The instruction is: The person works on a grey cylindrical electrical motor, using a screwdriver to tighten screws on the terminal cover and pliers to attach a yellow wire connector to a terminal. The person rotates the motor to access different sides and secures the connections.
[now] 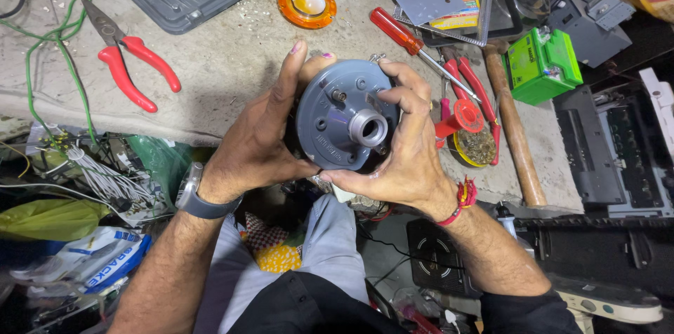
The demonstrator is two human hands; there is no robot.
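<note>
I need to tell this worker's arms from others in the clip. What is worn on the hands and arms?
Bare forearms. The left hand has a grey wristwatch. The right hand has a red thread band at the wrist and a dark sleeve pushed up near the elbow.

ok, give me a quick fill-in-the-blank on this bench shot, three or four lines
1. Both hands, the left hand and the right hand, hold a round grey plastic housing with a ____ metal hub at its middle.
2. The red-handled pliers lie on the concrete bench to the ____ of the housing.
3. The red-handled screwdriver lies beside a ____ box-shaped battery.
4. The dark wristwatch sits on the ____ wrist.

Missing words: silver; left; green; left
</note>
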